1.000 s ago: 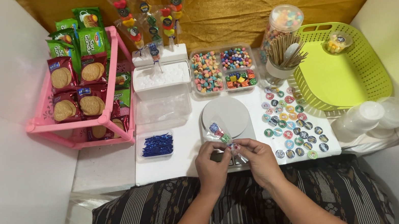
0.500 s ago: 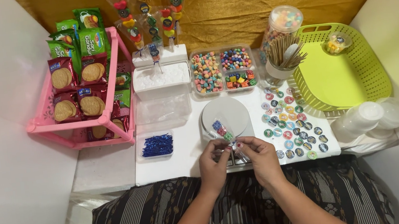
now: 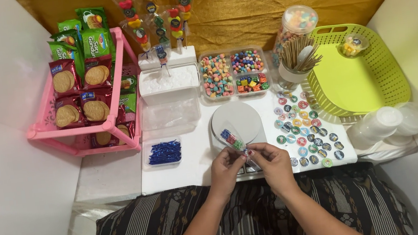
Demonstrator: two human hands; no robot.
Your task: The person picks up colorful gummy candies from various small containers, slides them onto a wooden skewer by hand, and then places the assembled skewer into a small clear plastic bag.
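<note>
Pinching together at the near edge of the white surface (image 3: pixel 114 173), the left hand (image 3: pixel 228 168) and right hand (image 3: pixel 273 164) both close their fingertips on the lower end of a clear cellophane-wrapped candy skewer (image 3: pixel 233 140), whose coloured sweets slant up and to the left over the round white digital scale (image 3: pixel 236 122). Just to the right lie scattered small round stickers (image 3: pixel 304 129), and to the left sits a clear tray of blue twist ties (image 3: pixel 164 152). Farther back stand a divided clear box of mixed candies (image 3: pixel 232 72), a cup of wooden sticks (image 3: pixel 298 57), a lime-green plastic basket (image 3: pixel 356 68) and a pink rack of biscuit packets (image 3: pixel 84 91).
</note>
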